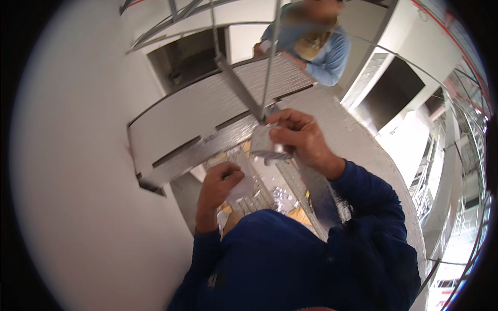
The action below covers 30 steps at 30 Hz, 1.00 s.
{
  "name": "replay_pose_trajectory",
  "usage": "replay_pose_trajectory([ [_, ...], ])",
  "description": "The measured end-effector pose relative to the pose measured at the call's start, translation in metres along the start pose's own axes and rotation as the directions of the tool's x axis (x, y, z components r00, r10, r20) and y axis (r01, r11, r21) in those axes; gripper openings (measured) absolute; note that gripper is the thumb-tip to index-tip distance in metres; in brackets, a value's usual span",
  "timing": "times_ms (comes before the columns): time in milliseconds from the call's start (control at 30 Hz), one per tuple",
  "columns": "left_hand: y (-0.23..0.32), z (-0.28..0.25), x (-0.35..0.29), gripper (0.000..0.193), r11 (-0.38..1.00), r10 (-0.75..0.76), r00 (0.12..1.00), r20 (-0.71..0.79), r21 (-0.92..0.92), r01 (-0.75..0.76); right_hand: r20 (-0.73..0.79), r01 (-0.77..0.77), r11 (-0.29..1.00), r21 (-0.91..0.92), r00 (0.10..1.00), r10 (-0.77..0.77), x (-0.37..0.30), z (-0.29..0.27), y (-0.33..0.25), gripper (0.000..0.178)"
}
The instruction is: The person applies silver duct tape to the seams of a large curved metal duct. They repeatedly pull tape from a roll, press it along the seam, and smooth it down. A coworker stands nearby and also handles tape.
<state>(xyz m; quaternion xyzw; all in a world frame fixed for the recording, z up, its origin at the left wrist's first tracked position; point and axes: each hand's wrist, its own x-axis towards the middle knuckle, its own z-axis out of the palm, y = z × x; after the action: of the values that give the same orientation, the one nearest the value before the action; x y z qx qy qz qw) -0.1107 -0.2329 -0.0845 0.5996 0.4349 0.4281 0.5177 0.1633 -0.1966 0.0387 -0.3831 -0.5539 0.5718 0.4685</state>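
Roll in right hand, center of frame

Right hand (306, 141): clamped on a grey roll (263, 141), thumb and fingers on its upper right side. The roll sits at the center of the frame, just below the lower end of a metal strut (239, 87).

Left hand (219, 185): lower and to the left of center, fingers curled in with the thumb close to them. A pale sheet (243, 187) shows just beside the fingertips; cannot tell whether it is pinched.

Surroundings: a silver-faced duct (181, 124) spans the upper left to upper center, with dark slots along its near edge. A thin rod (271, 62) runs down to the strut's lower end. Below the hands, a perforated platform (271, 179) carries shiny scraps (282, 199). A co-worker in a light blue sleeve (333, 65) leans at the duct's far side, upper right of center. White wall (78, 155) fills the left.
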Motion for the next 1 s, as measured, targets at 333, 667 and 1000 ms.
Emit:
replay_pose_trajectory([
  [333, 0.0, -0.011, 0.007, 0.024, 0.985, 0.135, 0.991, 0.0, 0.109, -0.134, 0.053, 0.05, 0.975, -0.216, 0.998, -0.04, 0.002, 0.005, 0.003, 0.031],
  [667, 0.068, 0.009, 0.017, 0.021, 0.976, 0.092, 0.991, -0.101, -0.186, -0.11, 0.133, 0.106, 0.916, -0.387, 0.989, -0.058, -0.007, 0.018, 0.003, 0.034],
  [1000, 0.067, 0.018, 0.022, 0.024, 0.975, 0.134, 0.985, -0.109, -0.166, -0.151, 0.191, 0.187, 0.885, -0.427, 0.975, -0.114, -0.015, 0.025, -0.001, 0.029],
])
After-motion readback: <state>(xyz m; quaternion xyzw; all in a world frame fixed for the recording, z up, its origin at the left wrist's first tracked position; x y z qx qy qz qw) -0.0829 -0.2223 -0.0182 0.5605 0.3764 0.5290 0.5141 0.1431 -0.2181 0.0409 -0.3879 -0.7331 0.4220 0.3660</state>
